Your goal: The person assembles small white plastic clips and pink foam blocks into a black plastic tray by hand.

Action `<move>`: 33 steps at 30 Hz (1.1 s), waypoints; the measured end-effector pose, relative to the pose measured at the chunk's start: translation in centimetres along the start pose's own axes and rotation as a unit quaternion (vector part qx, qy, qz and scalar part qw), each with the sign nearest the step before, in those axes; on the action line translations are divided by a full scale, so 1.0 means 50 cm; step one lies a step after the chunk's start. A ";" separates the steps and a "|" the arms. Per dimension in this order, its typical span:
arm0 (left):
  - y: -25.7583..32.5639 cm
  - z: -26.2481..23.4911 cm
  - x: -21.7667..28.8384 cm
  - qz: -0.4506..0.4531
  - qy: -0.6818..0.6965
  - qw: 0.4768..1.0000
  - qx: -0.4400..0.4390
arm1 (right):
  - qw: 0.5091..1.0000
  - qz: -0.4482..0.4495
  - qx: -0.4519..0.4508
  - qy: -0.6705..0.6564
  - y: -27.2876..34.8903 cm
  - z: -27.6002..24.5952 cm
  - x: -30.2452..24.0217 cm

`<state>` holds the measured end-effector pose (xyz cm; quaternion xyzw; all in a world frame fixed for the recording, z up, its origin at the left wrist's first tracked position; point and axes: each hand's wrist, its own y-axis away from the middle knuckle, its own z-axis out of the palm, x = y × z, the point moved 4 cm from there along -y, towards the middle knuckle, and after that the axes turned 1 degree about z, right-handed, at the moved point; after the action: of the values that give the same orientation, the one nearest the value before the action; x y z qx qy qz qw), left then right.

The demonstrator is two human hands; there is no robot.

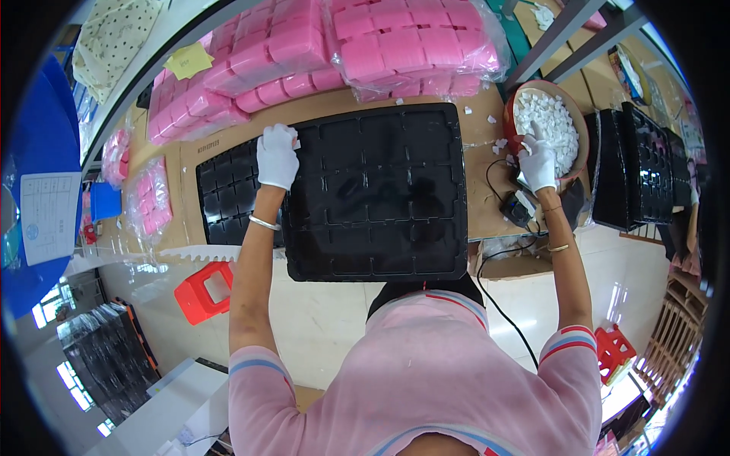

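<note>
A large black plastic tray (380, 190) with a grid of shallow compartments lies in front of me, overlapping a second black tray (228, 186) at its left. My left hand (277, 157), in a white glove, is closed at the large tray's upper left edge. A small white piece (296, 143) shows at its fingertips. On the right, my right hand (537, 161), also gloved in white, reaches over the near left rim of a round tub (580, 144). Its fingers are apart, touching or just above the heap of small white pieces (553, 121) inside.
Stacks of pink foam blocks in clear plastic (411, 45) line the table's back. A black adapter (518, 207) with a cable sits below the tub. More black trays (639, 167) stand at right. A red stool (204, 292) is on the floor at left.
</note>
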<state>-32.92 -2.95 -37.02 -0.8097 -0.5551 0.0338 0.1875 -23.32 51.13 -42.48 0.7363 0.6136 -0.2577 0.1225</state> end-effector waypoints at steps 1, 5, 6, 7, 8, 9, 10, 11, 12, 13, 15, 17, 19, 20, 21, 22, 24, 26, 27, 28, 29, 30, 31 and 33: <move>0.008 -0.004 0.016 0.042 -0.036 0.998 0.008 | 1.000 0.000 0.001 -0.001 0.006 -0.005 -0.008; 0.045 -0.043 0.036 0.038 0.008 0.999 0.030 | 0.993 -0.102 0.046 0.027 0.051 -0.028 -0.041; 0.053 -0.059 0.078 0.033 0.080 0.994 0.065 | 0.995 -0.060 0.011 -0.076 0.059 -0.033 -0.075; 0.059 -0.076 0.151 0.022 0.150 0.984 0.096 | 0.983 -0.018 -0.029 -0.180 0.073 -0.042 -0.140; 0.050 -0.093 0.242 0.029 0.188 0.980 0.064 | 0.970 -0.007 -0.072 -0.234 0.083 -0.069 -0.209; 0.034 -0.100 0.331 0.038 0.226 0.973 0.036 | 0.951 0.003 -0.111 -0.287 0.088 -0.090 -0.272; 0.023 -0.090 0.399 0.021 0.294 0.955 0.027 | 0.942 -0.010 -0.131 -0.308 0.094 -0.101 -0.319; 0.013 -0.076 0.450 0.002 0.357 0.934 0.019 | 0.931 -0.026 -0.154 -0.331 0.096 -0.102 -0.359; -0.002 -0.058 0.486 -0.035 0.384 0.923 0.013 | 0.924 -0.032 -0.158 -0.348 0.096 -0.104 -0.390; -0.024 -0.039 0.522 -0.067 0.416 0.907 0.006 | 0.895 0.017 -0.145 -0.421 0.094 -0.087 -0.384; -0.065 0.008 0.562 -0.149 0.536 0.830 -0.039 | 0.952 -0.019 -0.032 -0.304 0.066 -0.117 -0.352; -0.098 0.018 0.571 -0.155 0.525 0.829 -0.112 | 0.964 0.020 0.017 -0.264 0.042 -0.136 -0.299; -0.141 0.015 0.544 -0.058 0.402 0.913 0.031 | 0.947 0.092 0.032 -0.307 0.018 -0.130 -0.190; -0.166 0.029 0.508 -0.057 0.344 0.936 0.049 | 0.974 0.052 0.075 -0.207 0.005 -0.126 -0.100; -0.194 0.051 0.453 -0.057 0.283 0.955 0.069 | 0.988 0.011 0.115 -0.106 -0.009 -0.122 -0.011; -0.215 0.074 0.389 -0.041 0.229 0.965 0.122 | 0.992 -0.045 0.122 0.002 -0.021 -0.126 0.033; -0.245 0.110 0.277 -0.027 0.154 0.975 0.156 | 0.980 -0.047 0.177 0.077 -0.041 -0.105 0.069; -0.273 0.134 0.207 -0.028 0.132 0.981 0.141 | 0.983 -0.076 0.164 0.022 -0.091 -0.096 0.034; -0.277 0.148 0.178 -0.056 0.134 0.981 0.125 | 0.983 -0.108 0.144 -0.020 -0.125 -0.096 -0.021; -0.281 0.161 0.163 -0.082 0.139 0.981 0.106 | 0.976 -0.151 0.150 -0.049 -0.155 -0.096 -0.075; -0.292 0.168 0.170 -0.076 0.143 0.981 0.102 | 0.966 -0.192 0.157 -0.074 -0.190 -0.097 -0.121; -0.301 0.179 0.173 -0.119 0.182 0.974 0.062 | 0.956 -0.230 0.166 -0.068 -0.222 -0.092 -0.161; -0.309 0.191 0.173 -0.162 0.220 0.962 0.021 | 0.946 -0.267 0.175 -0.062 -0.251 -0.085 -0.192; -0.302 0.218 0.111 -0.156 0.246 0.955 0.056 | 0.950 -0.269 0.158 -0.001 -0.328 -0.037 -0.249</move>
<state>-47.03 9.73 -41.13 -0.6846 -0.6083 -0.1645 0.3664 -40.16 45.13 -32.10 0.5536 0.7400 -0.3757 -0.0688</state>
